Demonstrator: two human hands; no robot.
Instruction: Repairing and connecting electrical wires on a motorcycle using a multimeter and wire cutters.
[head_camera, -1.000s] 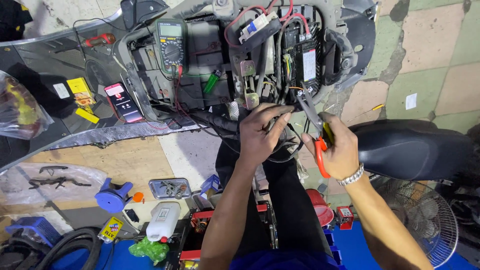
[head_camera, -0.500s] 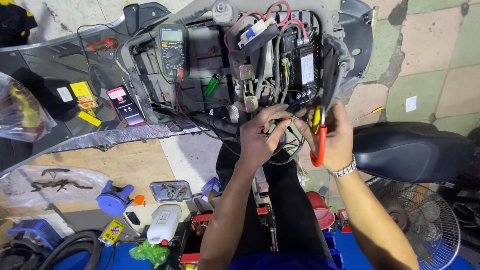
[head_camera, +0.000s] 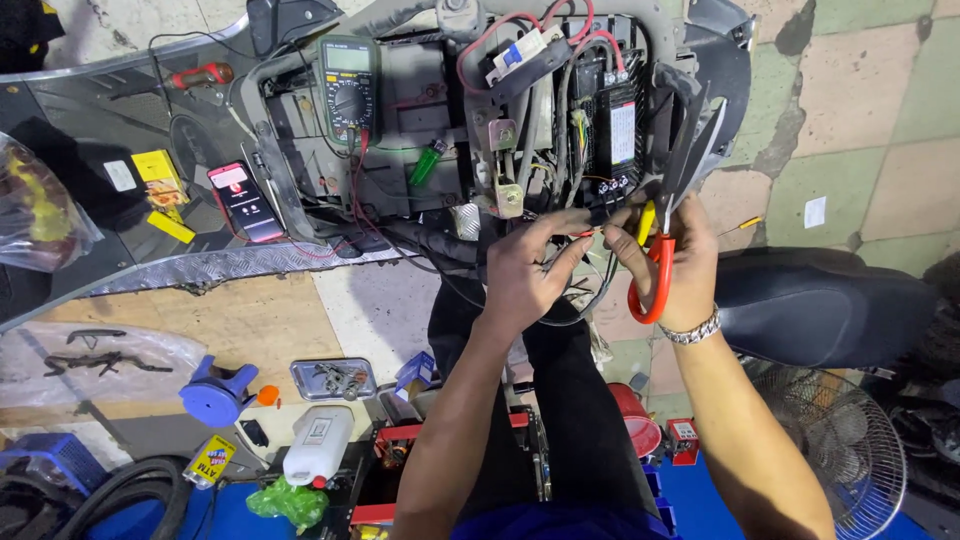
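The left hand (head_camera: 525, 275) pinches a thin bundle of dark wires (head_camera: 585, 290) that hangs from the open body of a grey scooter (head_camera: 300, 190), its fingers (head_camera: 565, 225) clenched on the strands just below the wiring bay. The right hand (head_camera: 675, 270) sits just beside it, fingers wrapped round the red and yellow handles of a pair of scissors (head_camera: 660, 240) whose dark blades point up toward the black box with a white rectangular label (head_camera: 622, 135); thumb and forefinger also meet the wire ends by the left fingertips. A silver chain bracelet (head_camera: 692, 330) circles the right wrist.

A green and black handheld multimeter (head_camera: 349, 85) stands upright in the bay, left of the wires. Farther left, a phone with a red screen (head_camera: 240, 200) lies on the grey panel, near a yellow rectangular sticker (head_camera: 158, 178) and a small white square label (head_camera: 124, 176).

On the floor below lie a white plastic bottle with a pale label (head_camera: 318, 445), a yellow packet (head_camera: 210, 460), a blue round plastic part (head_camera: 215, 395) and a small metal tray of screws (head_camera: 333, 378). A black scooter seat (head_camera: 810, 300) rests right of the hands, with a small white paper square (head_camera: 815, 211) on the tiled floor above it.
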